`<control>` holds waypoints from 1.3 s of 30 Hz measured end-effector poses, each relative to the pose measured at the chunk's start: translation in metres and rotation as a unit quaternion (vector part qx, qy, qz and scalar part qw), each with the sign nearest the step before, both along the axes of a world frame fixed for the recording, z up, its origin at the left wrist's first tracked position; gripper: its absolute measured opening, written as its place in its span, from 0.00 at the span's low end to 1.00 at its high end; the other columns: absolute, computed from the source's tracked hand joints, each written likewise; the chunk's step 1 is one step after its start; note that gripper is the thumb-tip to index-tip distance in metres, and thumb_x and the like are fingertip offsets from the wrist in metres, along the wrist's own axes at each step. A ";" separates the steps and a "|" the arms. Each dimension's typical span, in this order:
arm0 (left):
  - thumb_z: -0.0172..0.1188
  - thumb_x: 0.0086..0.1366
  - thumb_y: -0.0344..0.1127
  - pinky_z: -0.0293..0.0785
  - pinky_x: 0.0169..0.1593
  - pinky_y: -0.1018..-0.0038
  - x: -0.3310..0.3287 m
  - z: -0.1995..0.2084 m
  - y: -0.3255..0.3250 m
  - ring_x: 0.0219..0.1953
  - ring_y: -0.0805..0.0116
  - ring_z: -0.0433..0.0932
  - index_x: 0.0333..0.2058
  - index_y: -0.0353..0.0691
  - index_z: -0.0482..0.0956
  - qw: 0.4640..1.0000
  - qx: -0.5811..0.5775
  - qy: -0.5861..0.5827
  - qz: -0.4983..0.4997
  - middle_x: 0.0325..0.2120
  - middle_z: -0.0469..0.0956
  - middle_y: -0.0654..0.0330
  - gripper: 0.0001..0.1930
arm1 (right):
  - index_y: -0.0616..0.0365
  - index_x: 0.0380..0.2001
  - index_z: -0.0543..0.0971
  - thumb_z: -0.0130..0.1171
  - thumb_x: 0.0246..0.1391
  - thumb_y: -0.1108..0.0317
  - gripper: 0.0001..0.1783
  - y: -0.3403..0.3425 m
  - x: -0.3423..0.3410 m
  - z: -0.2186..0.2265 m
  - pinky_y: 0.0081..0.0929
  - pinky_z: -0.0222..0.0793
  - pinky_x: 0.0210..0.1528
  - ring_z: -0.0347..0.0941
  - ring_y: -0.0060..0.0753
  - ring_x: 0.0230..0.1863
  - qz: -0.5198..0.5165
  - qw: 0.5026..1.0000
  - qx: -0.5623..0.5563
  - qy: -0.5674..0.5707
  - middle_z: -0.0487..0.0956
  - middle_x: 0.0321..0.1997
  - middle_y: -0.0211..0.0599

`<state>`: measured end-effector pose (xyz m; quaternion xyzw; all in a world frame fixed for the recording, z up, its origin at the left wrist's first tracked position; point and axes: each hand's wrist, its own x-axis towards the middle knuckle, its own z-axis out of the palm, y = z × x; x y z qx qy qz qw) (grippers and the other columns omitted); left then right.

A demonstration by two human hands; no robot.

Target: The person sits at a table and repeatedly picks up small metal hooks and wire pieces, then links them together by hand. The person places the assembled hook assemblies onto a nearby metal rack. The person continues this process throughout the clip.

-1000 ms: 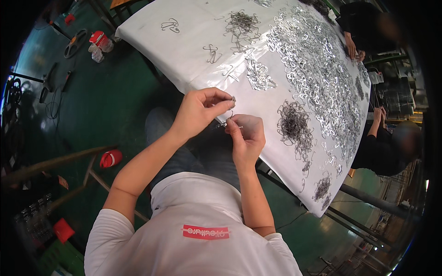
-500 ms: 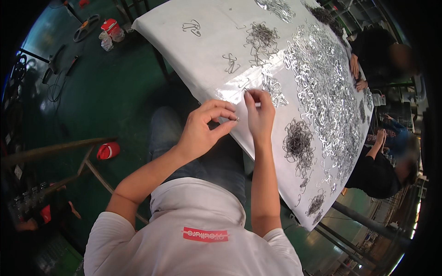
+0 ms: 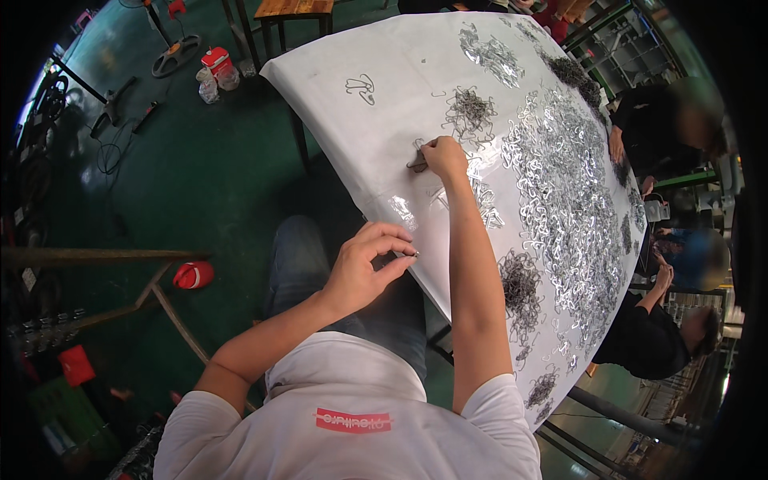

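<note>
My left hand [image 3: 370,260] is held off the table's near edge, thumb and forefinger pinched on a small dark, shiny bit too small to name. Stretched out over the white-covered table [image 3: 368,136], my right hand [image 3: 445,157] has its fingertips closed on a small group of dark wire hooks [image 3: 418,158]. A loose pile of dark wire hooks [image 3: 470,110] lies just beyond it. Shiny flat-looking metal hooks [image 3: 485,194] lie beside my right wrist, partly hidden by the forearm. A few single hooks [image 3: 361,88] rest farther left.
A wide spread of shiny hooks [image 3: 560,200] covers the table's right side, with a dark pile [image 3: 520,288] right of my forearm. People [image 3: 664,128] work along the far right edge. A wooden stool [image 3: 293,10] stands behind; a red container [image 3: 216,60] and red object [image 3: 193,274] are on the floor.
My right hand has moved away from my left hand, out over the table to the small group of dark hooks. My left hand keeps its pinch by the edge. The view has shifted slightly.
</note>
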<state>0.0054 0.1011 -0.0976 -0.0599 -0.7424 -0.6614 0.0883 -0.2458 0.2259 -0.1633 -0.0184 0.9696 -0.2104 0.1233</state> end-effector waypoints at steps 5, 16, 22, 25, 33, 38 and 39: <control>0.64 0.55 0.22 0.72 0.41 0.77 0.003 -0.004 0.003 0.38 0.71 0.75 0.34 0.36 0.81 1.000 -0.008 0.014 0.009 0.39 0.78 0.61 0.07 | 0.60 0.29 0.79 0.57 0.52 0.64 0.10 0.048 0.027 0.012 0.25 0.67 0.32 0.72 0.25 0.30 -0.081 0.908 -0.381 -0.154 0.77 0.26 0.30; 0.66 0.52 0.23 0.72 0.38 0.73 0.007 -0.010 0.019 0.37 0.64 0.76 0.32 0.37 0.81 0.998 -0.020 0.050 0.040 0.34 0.78 0.62 0.07 | 0.61 0.34 0.73 0.54 0.59 0.72 0.04 0.067 0.193 0.072 0.18 0.63 0.31 0.68 0.20 0.29 -0.094 0.758 -0.627 -0.154 0.75 0.33 0.33; 0.66 0.50 0.21 0.72 0.39 0.75 0.006 -0.006 0.023 0.35 0.67 0.76 0.32 0.36 0.82 0.995 -0.055 0.075 0.043 0.34 0.78 0.59 0.09 | 0.62 0.38 0.76 0.57 0.57 0.71 0.08 0.053 0.244 0.088 0.15 0.61 0.33 0.67 0.16 0.31 -0.143 0.749 -0.639 -0.103 0.74 0.33 0.27; 0.66 0.51 0.23 0.72 0.39 0.72 0.005 -0.004 0.026 0.36 0.64 0.76 0.31 0.38 0.82 0.995 -0.055 0.069 0.044 0.33 0.78 0.62 0.07 | 0.64 0.43 0.76 0.57 0.56 0.70 0.12 0.052 0.245 0.086 0.15 0.62 0.36 0.68 0.15 0.33 -0.169 0.757 -0.625 -0.085 0.74 0.34 0.26; 0.66 0.52 0.24 0.73 0.39 0.72 -0.005 -0.015 0.032 0.38 0.64 0.76 0.33 0.38 0.83 0.995 -0.050 0.082 0.039 0.34 0.79 0.62 0.08 | 0.60 0.37 0.74 0.55 0.58 0.74 0.04 0.042 0.244 0.070 0.17 0.61 0.44 0.64 0.19 0.41 -0.109 0.786 -0.599 0.106 0.69 0.43 0.30; 0.62 0.54 0.29 0.69 0.46 0.70 -0.067 -0.051 0.033 0.42 0.65 0.75 0.34 0.40 0.84 0.952 -0.228 0.198 0.052 0.34 0.80 0.63 0.07 | 0.60 0.35 0.72 0.55 0.58 0.74 0.03 0.046 0.248 0.067 0.19 0.62 0.43 0.63 0.22 0.40 -0.063 0.808 -0.553 0.195 0.67 0.43 0.34; 0.61 0.55 0.30 0.67 0.47 0.68 -0.081 -0.059 0.037 0.42 0.66 0.75 0.34 0.41 0.83 0.925 -0.294 0.237 0.043 0.33 0.80 0.63 0.07 | 0.60 0.35 0.72 0.55 0.58 0.74 0.03 0.047 0.249 0.066 0.19 0.62 0.43 0.63 0.22 0.40 -0.064 0.810 -0.550 0.193 0.67 0.43 0.35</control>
